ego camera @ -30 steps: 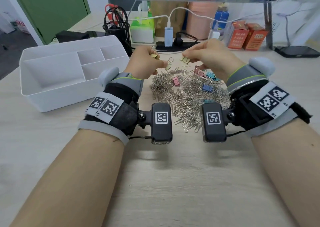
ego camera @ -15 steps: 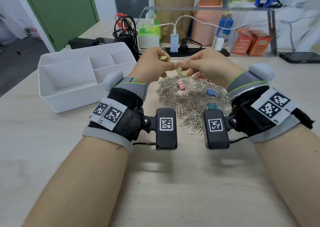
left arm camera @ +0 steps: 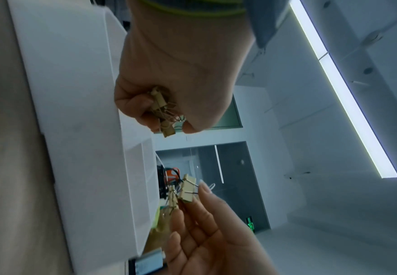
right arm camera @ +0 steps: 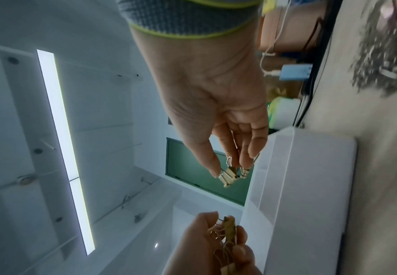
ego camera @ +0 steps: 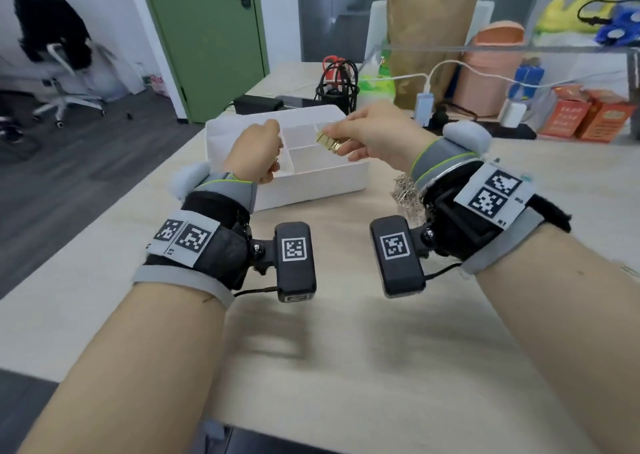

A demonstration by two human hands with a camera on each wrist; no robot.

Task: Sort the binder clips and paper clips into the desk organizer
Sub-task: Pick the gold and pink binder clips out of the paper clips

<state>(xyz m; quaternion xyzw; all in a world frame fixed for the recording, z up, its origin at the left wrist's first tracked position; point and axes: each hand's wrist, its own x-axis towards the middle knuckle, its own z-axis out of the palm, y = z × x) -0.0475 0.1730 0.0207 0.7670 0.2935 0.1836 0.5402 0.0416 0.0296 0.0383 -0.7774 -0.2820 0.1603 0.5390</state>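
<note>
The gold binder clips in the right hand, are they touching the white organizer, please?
Apart. The head view shows the gold binder clips pinched by the right hand, hanging above the organizer.

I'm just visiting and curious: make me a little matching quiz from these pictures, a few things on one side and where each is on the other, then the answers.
Things:
1. gold binder clips
2. white plastic desk organizer
3. heap of silver paper clips
4. black mesh pen cup

Places:
A. behind the organizer
B. on the wooden table, under both hands
C. pinched in the right hand
D. mostly hidden beside the right wrist

Pairs: 1-C, 2-B, 3-D, 4-A
</note>
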